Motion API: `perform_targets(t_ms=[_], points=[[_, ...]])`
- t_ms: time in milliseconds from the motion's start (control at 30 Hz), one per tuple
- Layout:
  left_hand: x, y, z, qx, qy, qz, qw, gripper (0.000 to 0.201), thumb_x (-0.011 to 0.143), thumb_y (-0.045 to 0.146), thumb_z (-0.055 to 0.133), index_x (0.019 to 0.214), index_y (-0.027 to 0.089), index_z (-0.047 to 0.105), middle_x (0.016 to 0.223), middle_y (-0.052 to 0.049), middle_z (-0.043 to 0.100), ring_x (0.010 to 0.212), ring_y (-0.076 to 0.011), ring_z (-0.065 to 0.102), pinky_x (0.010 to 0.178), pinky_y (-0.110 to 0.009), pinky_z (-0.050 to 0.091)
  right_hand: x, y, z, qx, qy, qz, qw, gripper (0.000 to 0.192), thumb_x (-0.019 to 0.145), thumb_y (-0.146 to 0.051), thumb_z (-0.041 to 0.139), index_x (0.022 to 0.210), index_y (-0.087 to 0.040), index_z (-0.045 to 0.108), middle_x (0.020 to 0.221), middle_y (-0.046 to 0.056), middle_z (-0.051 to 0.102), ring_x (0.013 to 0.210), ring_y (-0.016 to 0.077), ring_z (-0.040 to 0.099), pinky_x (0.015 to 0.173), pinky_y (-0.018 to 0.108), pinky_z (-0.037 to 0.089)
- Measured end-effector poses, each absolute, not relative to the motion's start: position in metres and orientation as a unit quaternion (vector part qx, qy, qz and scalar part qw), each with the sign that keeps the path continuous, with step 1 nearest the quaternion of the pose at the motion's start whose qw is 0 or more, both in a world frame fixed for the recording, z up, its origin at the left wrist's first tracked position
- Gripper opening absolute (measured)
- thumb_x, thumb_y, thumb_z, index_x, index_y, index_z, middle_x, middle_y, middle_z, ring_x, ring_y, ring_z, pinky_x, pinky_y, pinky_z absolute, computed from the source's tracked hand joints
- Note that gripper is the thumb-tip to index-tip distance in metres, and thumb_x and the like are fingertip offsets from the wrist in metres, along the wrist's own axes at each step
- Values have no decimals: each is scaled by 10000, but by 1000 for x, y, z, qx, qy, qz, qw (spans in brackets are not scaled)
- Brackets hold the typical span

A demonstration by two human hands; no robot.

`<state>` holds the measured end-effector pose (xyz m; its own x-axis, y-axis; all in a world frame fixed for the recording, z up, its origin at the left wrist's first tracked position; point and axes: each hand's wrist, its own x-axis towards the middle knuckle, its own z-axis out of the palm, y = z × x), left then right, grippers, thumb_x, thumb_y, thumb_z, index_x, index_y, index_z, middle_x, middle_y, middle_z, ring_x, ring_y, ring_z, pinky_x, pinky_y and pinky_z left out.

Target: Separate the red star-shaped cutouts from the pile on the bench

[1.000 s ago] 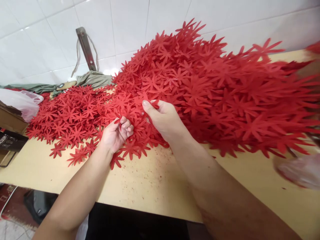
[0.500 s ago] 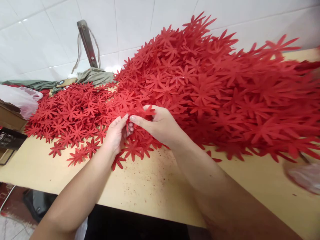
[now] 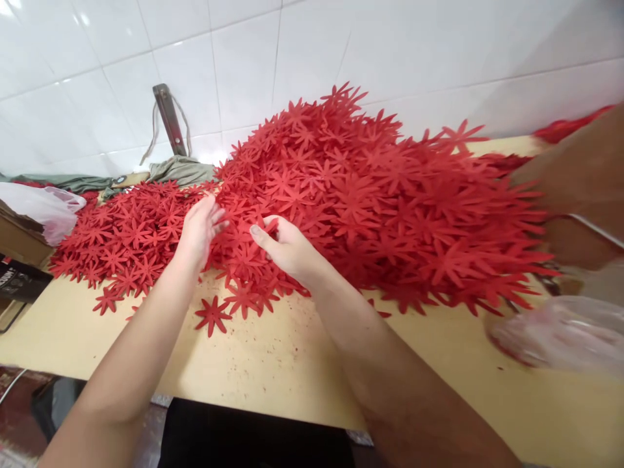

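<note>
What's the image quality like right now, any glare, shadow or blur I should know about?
In the head view, small glare spots on the glossy white wall tiles, top left; in the head view, a soft diagonal shadow on those tiles, upper right; also in the head view, the heap of thin red star-shaped cutouts blurs toward its right end.

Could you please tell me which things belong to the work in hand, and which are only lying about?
In the work:
red flower-shaped pieces, in heaps
left hand, open near them
right hand, pinching a red piece

Apparently just lying about:
white plastic bag, left
cardboard box
grey cloth
dark strip
clear bag, right
</note>
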<state>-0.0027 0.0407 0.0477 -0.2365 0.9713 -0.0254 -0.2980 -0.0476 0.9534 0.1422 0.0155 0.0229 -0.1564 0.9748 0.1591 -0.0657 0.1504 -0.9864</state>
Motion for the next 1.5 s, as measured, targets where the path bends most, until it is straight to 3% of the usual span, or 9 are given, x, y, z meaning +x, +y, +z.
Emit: perform_targets(t_ms=[100,233,367,533,733,900,1067,1200,1500], points=[[-1,60,66,444,494,632,399,158,740,227,634,874,146,611,1098,-77,625,1066,-171,566,854,-261,445,144,14,26,-391,-541,544,509,322,733,-454,614,749,-203,414,655,-53,440,587,74,399,585,238,362],[5,56,67,531,484,587,374,79,709,136,626,767,131,680,844,-43,685,845,-129,608,845,-233,432,150,17,28,-351,-519,598,500,266,761,-397,578,748,-214,386,622,-70,397,546,70,391,555,228,375],[13,29,56,603,448,560,350,85,682,162,669,757,163,708,801,-20,692,776,-111,591,791,-204,436,152,25,22,-339,-549,566,514,319,737,-472,573,686,-194,425,591,-61,413,552,73,399,567,238,371],[26,8,47,578,429,563,407,198,643,170,727,839,172,707,854,-24,685,749,-99,581,720,-197,438,153,28,17,-350,-599,489,528,447,707,-580,579,572,-186,418,565,-33,412,591,94,403,590,256,353],[27,13,33,516,418,597,451,67,644,143,714,701,159,683,705,7,666,654,-73,563,695,-185,437,150,21,21,-367,-596,508,502,477,706,-647,529,614,-189,430,571,-36,407,560,87,378,567,252,343],[4,26,15,409,434,665,450,73,667,178,688,722,173,640,607,44,601,563,-53,521,630,-170,429,150,16,23,-354,-599,560,451,320,721,-475,603,685,-193,458,553,-67,407,514,66,359,530,228,321],[-9,30,14,447,442,692,355,198,656,107,669,835,191,646,939,-15,655,890,-101,596,853,-205,434,149,18,21,-378,-577,543,478,258,660,-390,667,678,-160,549,589,-49,462,546,59,374,553,226,320],[-1,16,21,541,456,662,248,272,679,149,677,941,221,675,1234,-46,562,1205,-160,469,1035,-264,328,150,21,18,-413,-573,507,495,361,669,-503,645,621,-168,518,574,-33,461,554,78,385,557,248,325],[23,1,20,598,418,570,378,118,669,184,706,787,189,698,816,-13,668,778,-112,584,816,-229,440,147,19,20,-422,-576,463,526,559,633,-697,571,527,-191,360,534,-54,311,524,65,291,514,247,260]])
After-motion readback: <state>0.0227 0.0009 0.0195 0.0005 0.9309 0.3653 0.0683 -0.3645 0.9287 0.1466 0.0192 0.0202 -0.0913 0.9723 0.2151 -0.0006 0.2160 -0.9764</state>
